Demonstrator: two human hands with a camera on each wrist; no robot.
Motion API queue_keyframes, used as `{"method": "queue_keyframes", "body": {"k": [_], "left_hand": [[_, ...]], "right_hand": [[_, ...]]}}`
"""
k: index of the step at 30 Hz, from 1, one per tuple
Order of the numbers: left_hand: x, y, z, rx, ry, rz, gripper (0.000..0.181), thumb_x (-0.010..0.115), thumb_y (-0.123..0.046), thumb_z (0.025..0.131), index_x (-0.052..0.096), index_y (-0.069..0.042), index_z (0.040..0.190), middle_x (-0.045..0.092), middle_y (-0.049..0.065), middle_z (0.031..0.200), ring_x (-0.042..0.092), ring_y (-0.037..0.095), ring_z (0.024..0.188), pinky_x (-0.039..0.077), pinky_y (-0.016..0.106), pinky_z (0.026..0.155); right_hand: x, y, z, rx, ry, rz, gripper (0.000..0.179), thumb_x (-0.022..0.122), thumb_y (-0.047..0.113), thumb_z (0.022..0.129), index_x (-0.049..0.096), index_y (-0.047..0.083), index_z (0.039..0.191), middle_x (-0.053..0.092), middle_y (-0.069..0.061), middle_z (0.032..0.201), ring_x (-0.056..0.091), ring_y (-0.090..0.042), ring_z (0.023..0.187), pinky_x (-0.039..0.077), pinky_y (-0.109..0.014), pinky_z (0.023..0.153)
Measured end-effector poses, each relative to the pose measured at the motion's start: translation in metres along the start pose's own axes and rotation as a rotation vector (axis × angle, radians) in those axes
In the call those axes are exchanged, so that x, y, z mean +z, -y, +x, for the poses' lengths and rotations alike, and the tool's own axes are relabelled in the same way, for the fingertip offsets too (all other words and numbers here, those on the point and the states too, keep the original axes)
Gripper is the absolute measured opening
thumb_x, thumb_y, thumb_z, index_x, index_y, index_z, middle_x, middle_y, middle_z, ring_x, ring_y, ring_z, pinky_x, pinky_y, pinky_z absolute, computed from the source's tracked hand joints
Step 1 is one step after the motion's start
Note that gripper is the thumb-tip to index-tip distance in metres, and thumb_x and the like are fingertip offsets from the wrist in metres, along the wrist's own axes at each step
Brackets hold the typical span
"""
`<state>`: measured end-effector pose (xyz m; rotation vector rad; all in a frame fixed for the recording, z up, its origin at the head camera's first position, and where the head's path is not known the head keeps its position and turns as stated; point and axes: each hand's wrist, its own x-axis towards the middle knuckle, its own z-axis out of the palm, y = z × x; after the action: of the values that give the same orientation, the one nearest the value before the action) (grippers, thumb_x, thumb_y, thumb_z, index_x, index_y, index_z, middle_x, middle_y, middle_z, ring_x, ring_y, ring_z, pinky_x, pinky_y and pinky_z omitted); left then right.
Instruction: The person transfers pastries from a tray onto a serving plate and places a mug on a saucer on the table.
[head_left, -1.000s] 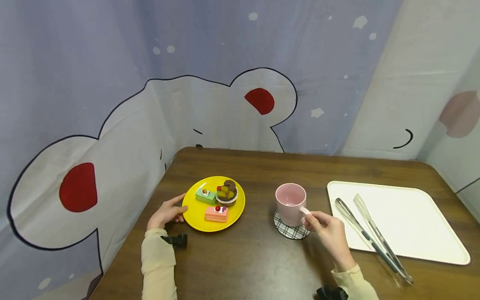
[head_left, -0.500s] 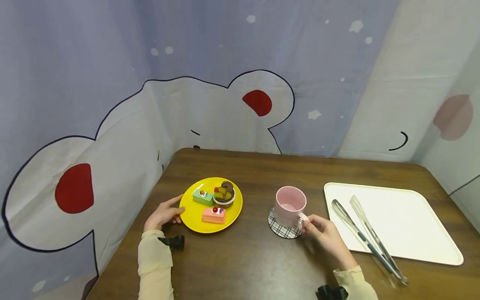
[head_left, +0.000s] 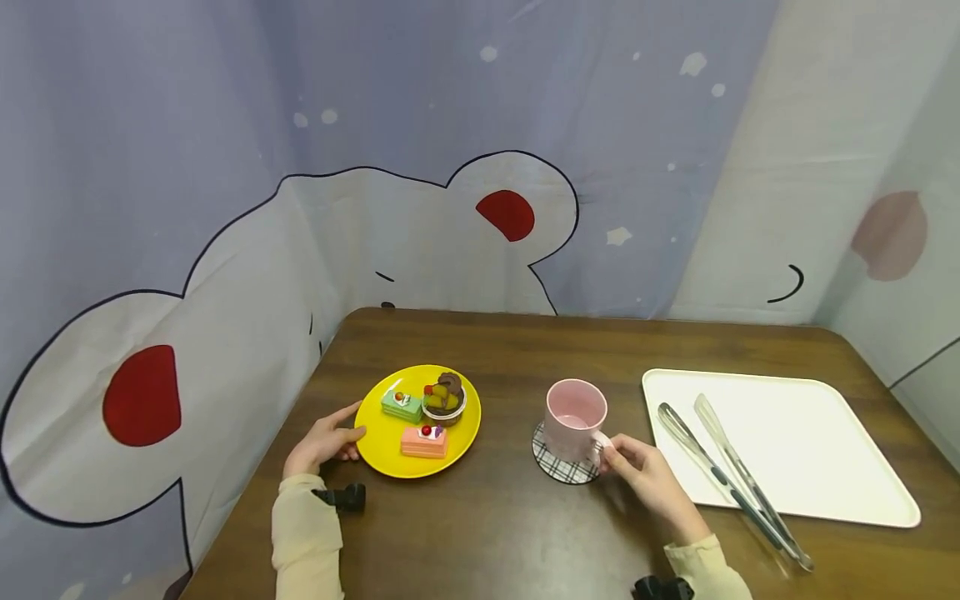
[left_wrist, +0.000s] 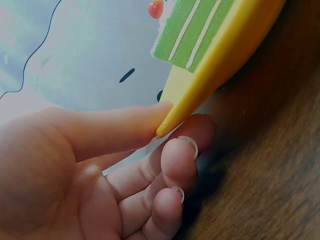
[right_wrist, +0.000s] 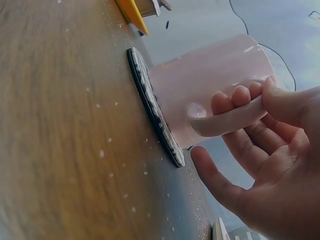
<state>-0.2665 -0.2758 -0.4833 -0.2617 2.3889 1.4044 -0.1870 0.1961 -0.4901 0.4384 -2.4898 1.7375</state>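
In the head view, my left hand (head_left: 322, 443) pinches the left rim of a yellow plate (head_left: 372, 450), thumb on top and fingers beneath. The plate bears a green cake slice (head_left: 402, 407), a pink cake slice (head_left: 423, 443) and a chocolate cupcake (head_left: 444, 400). Farther right, my right hand (head_left: 654, 482) grips the handle of a pink mug (head_left: 564, 437). Several fingers pass through the handle and the thumb presses its top, as the right wrist view shows. The mug stands upright on a round checked coaster (right_wrist: 152, 107), touching it.
To the right lies a white tray (head_left: 813, 454). Metal tongs (head_left: 716, 472) rest across its left part, their joined end sticking out past the front edge onto the wooden table (head_left: 487, 533). A patterned curtain (head_left: 405, 92) hangs behind the table.
The mug's handle has turned slightly toward me, and the coaster has shifted a little left beneath the mug. Both hands keep their grips. The head view has tilted and drifted slightly.
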Motion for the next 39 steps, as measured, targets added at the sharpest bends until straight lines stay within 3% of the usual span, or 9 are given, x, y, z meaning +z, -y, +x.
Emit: {"method": "queue_keyframes", "body": {"k": [15, 23, 39], "left_hand": [[0.0003, 0.0054, 0.0002, 0.008, -0.003, 0.01, 0.065, 0.058, -0.019, 0.096, 0.028, -0.005, 0.152, 0.058, -0.001, 0.061, 0.056, 0.012, 0.056, 0.047, 0.023, 0.06], [-0.0004, 0.0028, 0.0009, 0.011, 0.0, 0.013, 0.065, 0.057, -0.019, 0.096, 0.027, -0.004, 0.152, 0.058, 0.0, 0.063, 0.055, 0.012, 0.057, 0.046, 0.023, 0.06], [-0.0005, 0.0006, -0.0001, 0.024, 0.009, 0.013, 0.065, 0.057, -0.016, 0.096, 0.026, -0.002, 0.152, 0.059, -0.002, 0.061, 0.056, 0.011, 0.055, 0.046, 0.023, 0.058]], "right_hand": [[-0.0004, -0.0015, -0.0008, -0.036, 0.019, 0.018, 0.016, 0.053, 0.002, 0.096, 0.06, -0.009, 0.087, 0.064, 0.011, 0.077, 0.06, 0.005, 0.071, 0.052, -0.021, 0.068], [-0.0006, -0.002, -0.0003, -0.026, 0.017, 0.023, 0.015, 0.053, 0.001, 0.096, 0.061, -0.01, 0.088, 0.064, 0.007, 0.076, 0.06, 0.003, 0.07, 0.051, -0.022, 0.067], [-0.0013, -0.0021, -0.0008, 0.015, 0.021, 0.027, 0.017, 0.053, 0.004, 0.097, 0.061, -0.01, 0.09, 0.063, 0.012, 0.077, 0.06, 0.003, 0.072, 0.05, -0.021, 0.069]]}}
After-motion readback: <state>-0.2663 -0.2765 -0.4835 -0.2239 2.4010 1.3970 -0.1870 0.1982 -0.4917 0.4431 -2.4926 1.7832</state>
